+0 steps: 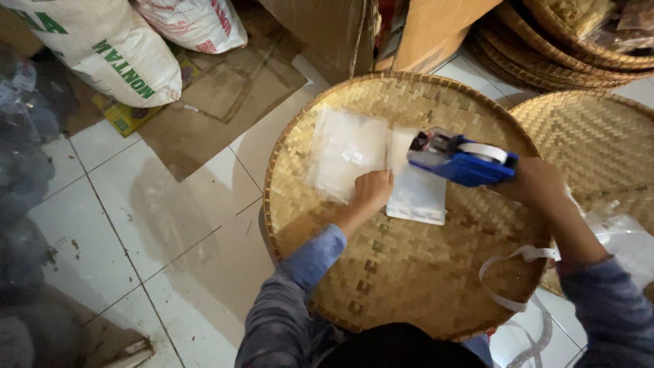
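trays: two round woven bamboo trays lie flat on the floor, the near tray (409,272) under both hands and a second tray (599,143) just beside it at the right; further woven trays are stacked (545,61) at the top right, too overlapped to count.
bags: two clear flat plastic bags lie side by side on the near tray, the left bag (344,150) bearing one small white label, the right bag (419,194) partly under the tool.
tool: one blue hand-held label gun (463,160) with a white roll on top, its nose over the seam between the two bags.
left hand: left hand (373,191) is curled, knuckles up, pressing on the near edge of the left bag where the bags meet.
right hand: right hand (538,184) is clenched around the label gun's grip.
strip: one white backing strip (514,269) loops down below the right wrist over the tray's edge.
sacks: two white woven sacks (129,48) stand at the top left beside brown cardboard (225,95) on the white tiled floor (136,218).
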A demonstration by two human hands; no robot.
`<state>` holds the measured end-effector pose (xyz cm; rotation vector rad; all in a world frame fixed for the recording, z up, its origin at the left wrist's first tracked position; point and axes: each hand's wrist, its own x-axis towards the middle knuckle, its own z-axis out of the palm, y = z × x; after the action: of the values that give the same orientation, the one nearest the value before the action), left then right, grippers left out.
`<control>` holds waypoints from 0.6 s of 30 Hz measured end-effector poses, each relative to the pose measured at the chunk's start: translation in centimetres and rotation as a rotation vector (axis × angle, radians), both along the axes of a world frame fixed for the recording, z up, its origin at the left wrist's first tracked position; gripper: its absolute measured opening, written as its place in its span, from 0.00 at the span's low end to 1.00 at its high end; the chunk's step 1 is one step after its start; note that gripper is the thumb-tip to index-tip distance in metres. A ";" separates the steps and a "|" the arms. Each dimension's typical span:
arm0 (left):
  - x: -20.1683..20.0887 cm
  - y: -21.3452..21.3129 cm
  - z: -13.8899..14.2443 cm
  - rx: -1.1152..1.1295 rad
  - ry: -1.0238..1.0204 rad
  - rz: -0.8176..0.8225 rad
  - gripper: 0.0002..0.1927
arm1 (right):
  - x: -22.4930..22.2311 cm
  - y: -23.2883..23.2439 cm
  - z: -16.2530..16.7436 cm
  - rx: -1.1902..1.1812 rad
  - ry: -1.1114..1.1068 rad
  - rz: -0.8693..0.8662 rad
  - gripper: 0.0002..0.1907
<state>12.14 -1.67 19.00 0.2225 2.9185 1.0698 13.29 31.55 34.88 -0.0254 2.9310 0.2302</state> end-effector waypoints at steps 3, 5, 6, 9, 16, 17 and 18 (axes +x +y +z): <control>0.2 0.4 0.0 -0.033 -0.023 -0.020 0.21 | -0.6 -1.8 -0.3 -0.005 -0.056 0.053 0.31; 0.3 0.4 0.0 -0.009 -0.009 -0.009 0.21 | -1.0 -2.9 -0.2 0.023 -0.100 0.074 0.29; 0.5 0.3 0.0 0.003 -0.004 -0.006 0.22 | -1.0 -3.3 0.0 0.051 -0.111 0.057 0.29; 0.7 0.3 0.2 -0.031 -0.014 -0.014 0.23 | -1.0 -3.3 1.7 0.158 -0.131 0.016 0.28; -1.1 0.0 0.3 -0.023 -0.037 0.016 0.19 | 1.3 0.8 4.9 0.220 -0.155 -0.090 0.25; -2.0 -0.6 0.1 -0.039 -0.059 0.028 0.17 | 1.6 1.3 4.9 0.252 -0.156 -0.102 0.25; -2.8 -1.3 -0.1 -0.057 -0.083 0.043 0.15 | 1.9 1.8 4.8 0.242 -0.161 -0.125 0.26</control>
<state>9.34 -2.98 18.89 0.1123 2.8873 0.9752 15.21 33.32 39.71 0.1663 2.7130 0.5344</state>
